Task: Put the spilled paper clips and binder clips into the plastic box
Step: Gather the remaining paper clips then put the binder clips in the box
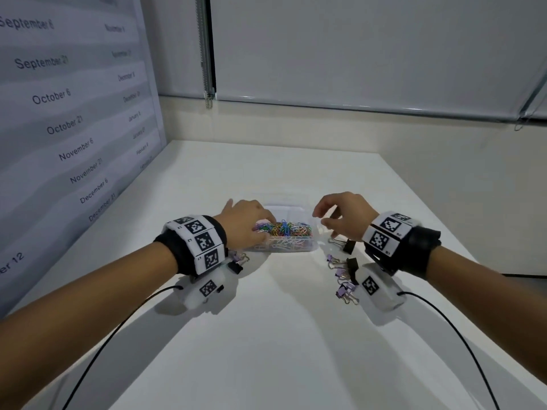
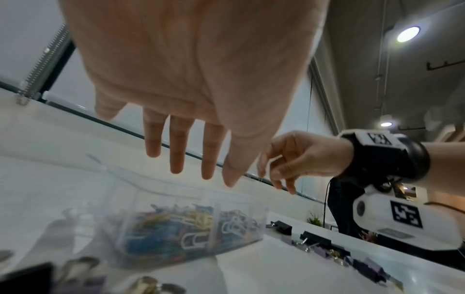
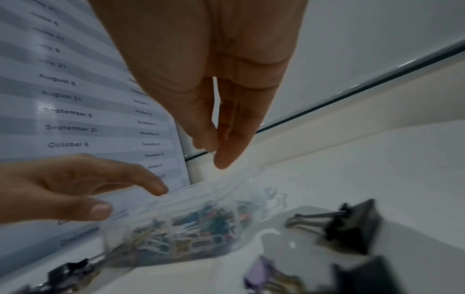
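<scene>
Head view: the clear plastic box (image 1: 285, 236) sits mid-counter, heaped with coloured wire paper clips (image 1: 284, 227). The left hand (image 1: 242, 223) hovers over its left end. The right hand (image 1: 343, 216) hangs beside its right rim, fingertips drawn together. Black and lilac metal binder clips (image 1: 344, 275) lie near-right of the box, more under the left wrist. The white counter (image 1: 296, 335) is bare toward the near edge, a dated wall chart (image 1: 68, 113) closing the left side.

Left wrist view: the left hand's fingers (image 2: 176, 151) hang straight, holding nothing.

Right wrist view: the right hand's fingertips (image 3: 224, 157) seem to pinch a thin clip, but blur prevents certainty. I judge it best released directly above the box, low, avoiding the rim.
</scene>
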Motion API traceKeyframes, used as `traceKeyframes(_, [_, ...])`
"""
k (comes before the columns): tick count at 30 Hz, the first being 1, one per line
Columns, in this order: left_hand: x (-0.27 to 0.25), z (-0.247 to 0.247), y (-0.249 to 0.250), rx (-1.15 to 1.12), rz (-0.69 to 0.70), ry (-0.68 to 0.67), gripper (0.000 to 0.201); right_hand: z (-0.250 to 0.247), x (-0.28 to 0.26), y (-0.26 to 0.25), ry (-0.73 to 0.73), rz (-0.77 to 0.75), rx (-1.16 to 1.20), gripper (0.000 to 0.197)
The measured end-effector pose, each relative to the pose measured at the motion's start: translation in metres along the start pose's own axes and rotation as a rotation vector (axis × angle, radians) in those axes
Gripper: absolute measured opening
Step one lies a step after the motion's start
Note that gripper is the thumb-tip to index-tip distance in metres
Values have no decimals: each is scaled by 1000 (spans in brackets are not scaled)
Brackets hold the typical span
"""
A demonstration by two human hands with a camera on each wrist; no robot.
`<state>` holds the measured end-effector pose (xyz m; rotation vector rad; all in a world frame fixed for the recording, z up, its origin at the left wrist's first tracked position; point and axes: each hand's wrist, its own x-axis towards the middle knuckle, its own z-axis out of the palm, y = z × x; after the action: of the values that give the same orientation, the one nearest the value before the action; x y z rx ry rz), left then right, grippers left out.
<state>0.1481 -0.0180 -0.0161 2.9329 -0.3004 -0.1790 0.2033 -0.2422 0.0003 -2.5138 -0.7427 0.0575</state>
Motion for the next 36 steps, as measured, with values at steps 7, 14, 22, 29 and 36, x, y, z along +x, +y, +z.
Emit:
traceKeyframes(7, [-25, -4, -42, -74, -99, 70, 39, -22, -33, 56, -188, 184, -244, 24])
traceKeyframes(14, [-53, 5, -60, -98, -240, -224, 67, -10, -50, 68, -350, 222, -210, 33])
traceKeyframes(22, [-61, 18, -49, -182, -105, -274, 75, 3, -45, 52, -365, 221, -109, 9])
traceKeyframes(29, [-65, 21, -37, -367, -84, -328, 72, -4, -46, 60, -362, 244, -99, 10])
traceKeyframes(36, [-66, 19, -48, -472, -123, -275, 50, -3, -50, 64, -399, 279, -73, 11])
